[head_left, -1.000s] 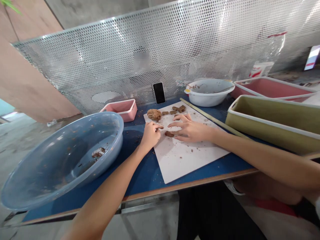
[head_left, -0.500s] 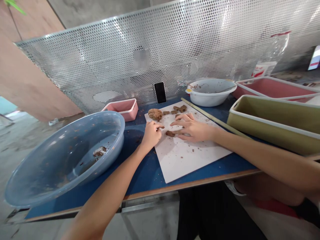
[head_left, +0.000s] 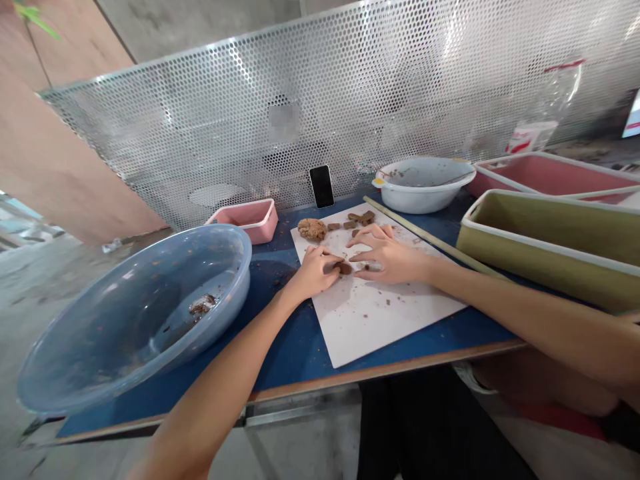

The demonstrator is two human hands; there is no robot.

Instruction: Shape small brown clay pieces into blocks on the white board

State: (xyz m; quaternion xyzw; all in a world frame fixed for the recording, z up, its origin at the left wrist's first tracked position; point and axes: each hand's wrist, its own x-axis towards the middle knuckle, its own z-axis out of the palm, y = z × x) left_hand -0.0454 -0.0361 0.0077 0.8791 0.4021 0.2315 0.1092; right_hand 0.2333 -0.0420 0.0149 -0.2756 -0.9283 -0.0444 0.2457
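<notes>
A white board (head_left: 380, 313) lies on the blue table (head_left: 290, 353). A small brown clay piece (head_left: 344, 268) sits on the board between my hands. My left hand (head_left: 316, 272) pinches this piece with thumb and fingers. My right hand (head_left: 385, 257) rests beside it with fingers spread, their tips on the board next to the piece. Further back on the board lie a round brown clay lump (head_left: 313, 229) and several small clay pieces (head_left: 357, 220).
A large blue basin (head_left: 140, 313) with a bit of clay stands at the left. A small pink tray (head_left: 250, 217), a black phone (head_left: 321, 186), a white bowl (head_left: 423, 183), a wooden stick (head_left: 430, 237), an olive bin (head_left: 555, 240) and a pink bin (head_left: 555, 173) surround the board. A perforated metal screen (head_left: 350, 100) closes the back.
My left hand has moved right onto the small clay piece and closed on it. My right hand stayed beside it, fingers spread.
</notes>
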